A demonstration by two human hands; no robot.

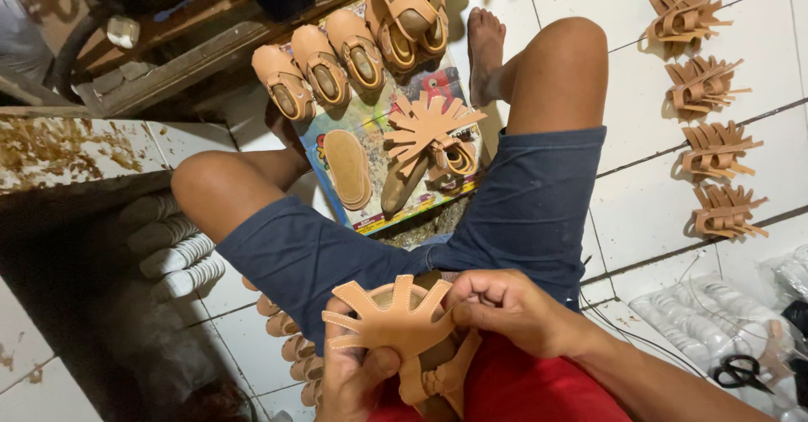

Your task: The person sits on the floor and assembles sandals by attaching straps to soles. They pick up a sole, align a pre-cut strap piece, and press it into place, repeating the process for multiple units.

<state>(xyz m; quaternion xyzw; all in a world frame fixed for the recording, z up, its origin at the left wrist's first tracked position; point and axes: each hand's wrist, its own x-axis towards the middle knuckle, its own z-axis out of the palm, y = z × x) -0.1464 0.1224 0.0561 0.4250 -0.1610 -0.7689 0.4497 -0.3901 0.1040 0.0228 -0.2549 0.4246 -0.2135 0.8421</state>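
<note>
Head view, floor: white tiled floor (757,43); finished tan sandals (337,60) ahead, cut strap pieces (711,148) in a row to the right.
Upper: tan sandal upper (396,321) held over the lap, between both hands.
Handling: likely light, pliable, easily creased; best held by the edges.
Left hand (353,380): closed, thumb pinching the lower edge.
Right hand (505,308): fingers curled, gripping the right edge.

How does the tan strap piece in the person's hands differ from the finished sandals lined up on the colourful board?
The strap piece is flat, its straps fanned out loose; the finished sandals are closed up and rounded. The strap piece is held by the left hand and right hand at the lap; the sandals rest in a row on the board. Both are the same tan colour.
</note>
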